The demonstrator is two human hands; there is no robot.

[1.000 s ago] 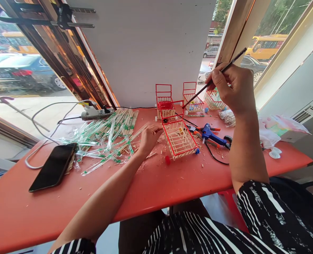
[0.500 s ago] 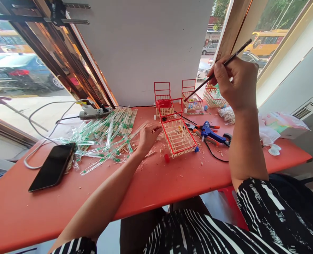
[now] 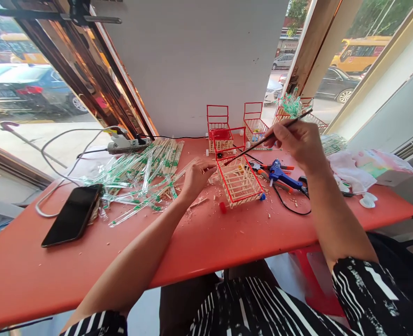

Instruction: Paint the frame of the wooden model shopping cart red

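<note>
The right hand (image 3: 297, 140) is gripping a thin brush (image 3: 265, 136) in closed fingers, touching the half-red little cart (image 3: 239, 179) on the counter (image 3: 206, 242), while the left hand (image 3: 196, 175), fingers loosely curled, is steadying it.

Brush (image 3: 269, 135) tip prob. hidden behind cart (image 3: 239, 179) rim; phone (image 3: 72, 214) hides wrappers.

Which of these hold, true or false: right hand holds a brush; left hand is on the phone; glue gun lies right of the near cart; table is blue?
1. The right hand holds a thin brush. True.
2. The left hand rests on the phone. False: it is at the near cart; the phone lies far left, untouched.
3. The blue glue gun lies right of that cart. True.
4. The table is blue. False: it is red-orange.
</note>
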